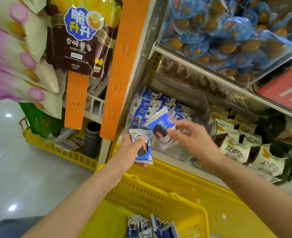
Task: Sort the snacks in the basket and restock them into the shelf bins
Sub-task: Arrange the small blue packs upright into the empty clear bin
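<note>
Nearest to you, the yellow basket (159,191) sat low in front of the shelf, and a few blue-and-white cookie packets (148,226) lay in its bottom near the front wall.

Above the basket's far rim, your left grip (133,152) was curled around one upright packet (144,150), with the thumb laid across its face. Just to the right, your right grip (191,134) pinched a second packet (160,126) between thumb and fingers. That packet was blurred and tilted, and it hung at the front lip of the clear bin (208,117).

Inside that bin, more of the same blue-and-white snacks (148,102) stood packed toward the back left. In the compartment to the right lay white-and-brown packets (236,148).

To the left of the shelf, two orange strips (117,66) hung down, and a dark cylinder (92,140) stood between them beside a second yellow crate (56,148) on the floor.

Higher up, a brown potato sticks bag (78,40) hung next to pink-and-cream bags (13,57). On the tier above the clear bin, blue-wrapped round snacks (219,31) were heaped in another clear container, and a red sign (287,90) sat at the right edge.
</note>
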A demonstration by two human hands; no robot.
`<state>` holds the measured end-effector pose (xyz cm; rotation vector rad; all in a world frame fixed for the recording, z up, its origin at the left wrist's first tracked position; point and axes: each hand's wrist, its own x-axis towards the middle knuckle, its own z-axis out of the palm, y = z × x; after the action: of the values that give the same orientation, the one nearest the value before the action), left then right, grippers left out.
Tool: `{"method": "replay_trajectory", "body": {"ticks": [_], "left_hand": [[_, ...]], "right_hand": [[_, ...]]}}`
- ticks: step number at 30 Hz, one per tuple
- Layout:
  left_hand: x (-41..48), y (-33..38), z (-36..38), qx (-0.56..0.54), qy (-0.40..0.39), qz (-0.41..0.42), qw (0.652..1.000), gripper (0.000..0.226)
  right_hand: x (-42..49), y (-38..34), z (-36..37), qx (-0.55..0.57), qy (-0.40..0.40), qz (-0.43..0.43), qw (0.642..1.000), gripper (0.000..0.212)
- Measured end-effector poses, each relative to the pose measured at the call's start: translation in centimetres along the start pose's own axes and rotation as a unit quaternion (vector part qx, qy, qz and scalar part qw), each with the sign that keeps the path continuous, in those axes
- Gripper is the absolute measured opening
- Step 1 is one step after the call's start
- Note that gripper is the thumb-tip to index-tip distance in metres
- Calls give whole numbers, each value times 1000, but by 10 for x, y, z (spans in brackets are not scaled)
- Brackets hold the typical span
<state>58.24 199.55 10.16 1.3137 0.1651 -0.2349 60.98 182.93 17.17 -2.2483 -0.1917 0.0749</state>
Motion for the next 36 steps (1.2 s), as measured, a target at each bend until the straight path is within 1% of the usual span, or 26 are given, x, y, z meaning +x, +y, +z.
{"method": "replay_trajectory", "body": {"ticks": [2, 3, 4, 5, 7, 9, 11, 13, 16, 18, 20, 22, 24, 26, 28, 29, 30, 32, 34, 35, 36], "left_hand": [[2, 0, -3, 13, 20, 5, 1000, 26], [3, 0, -3, 18, 23, 8, 1000, 24], [4, 1, -3, 21, 25, 12, 999, 23], [4, 2, -4, 21, 27, 13, 999, 23], [7, 6, -5, 15, 31, 11, 999, 24], [11, 11, -8, 12, 38, 9, 999, 26], [15, 15, -11, 4, 44, 9, 999, 27], [17, 16, -12, -2, 41, 11, 999, 28], [18, 16, -11, -6, 35, 3, 999, 24], [20, 16, -12, -10, 36, -2, 999, 22], [21, 15, -13, -11, 34, -7, 999, 26], [21, 13, -13, -15, 33, -4, 999, 30], [21, 11, -13, -4, 40, 5, 999, 27], [22, 9, -13, 7, 44, 9, 999, 25], [22, 7, -14, 1, 29, 11, 1000, 32], [21, 6, -14, 0, 14, 18, 1000, 36], [19, 6, -13, 5, -1, 28, 1000, 41], [14, 5, -10, 28, -27, 49, 998, 46], [7, 3, -6, 56, -41, 72, 995, 48], [4, 2, -5, 68, -42, 86, 993, 48], [0, 1, -5, 82, -36, 103, 991, 47]], "right_hand": [[24, -1, -20, -41, 96, -30, 994, 18], [38, 1, -28, -79, 135, -35, 987, 25], [51, 3, -34, -128, 153, -31, 979, 31], [64, 7, -37, -184, 148, -17, 972, 34], [85, 19, -39, -277, 86, 7, 957, 37], [98, 31, -33, -333, 5, 5, 943, 37], [107, 41, -24, -368, -57, -5, 928, 37], [115, 48, -13, -364, -86, -8, 927, 37], [123, 53, -4, -344, -94, -3, 934, 36], [126, 55, -2, -357, -116, 2, 927, 37], [127, 56, -1, -371, -127, 3, 920, 37], [126, 56, -2, -357, -120, 12, 926, 36], [121, 51, -1, -313, -99, 15, 945, 41], [109, 39, 0, -243, -32, -3, 969, 46], [89, 24, 4, -165, 46, -36, 985, 43], [77, 17, 7, -136, 63, -56, 987, 40], [65, 11, 10, -116, 64, -72, 989, 37], [39, 6, 16, -94, 33, -81, 992, 37], [18, 6, 21, -109, -6, -72, 991, 39], [10, 8, 22, -114, -21, -64, 991, 37], [4, 9, 22, -97, -33, -51, 993, 31]]}}
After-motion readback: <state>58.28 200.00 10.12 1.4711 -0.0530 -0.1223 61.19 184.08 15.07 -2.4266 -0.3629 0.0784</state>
